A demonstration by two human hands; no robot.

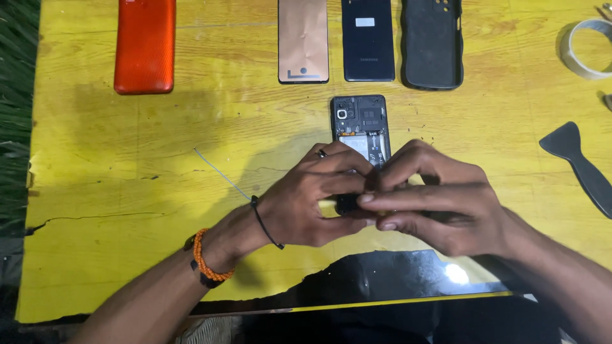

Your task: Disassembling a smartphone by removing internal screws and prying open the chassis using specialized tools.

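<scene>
Opened phone (pixel 361 127), back removed, circuit parts and camera exposed: laid flat on the yellow table (pixel 95 191), its lower half covered by both hands, its upper end projecting just beyond the fingertips. Left hand (pixel 312 204): curled, fingers pressed together against the phone's lower edge, thumb underneath; a ring is worn, with a black cord and an orange bead bracelet at the wrist. Right hand (pixel 433 204): fingers closed and laid flat, tips met with those of the left hand over the phone; what is pinched between them cannot be told. Beyond the hands, in a row: an orange back cover (pixel 145 44) far to the left, a copper-coloured panel (pixel 303 41), a dark blue phone back (pixel 368 39), a black case (pixel 432 43). Right of the right hand: a black pry tool (pixel 583 165); beyond it, a tape roll (pixel 586 48). Left of the left hand: a thin wire (pixel 220 173).
</scene>
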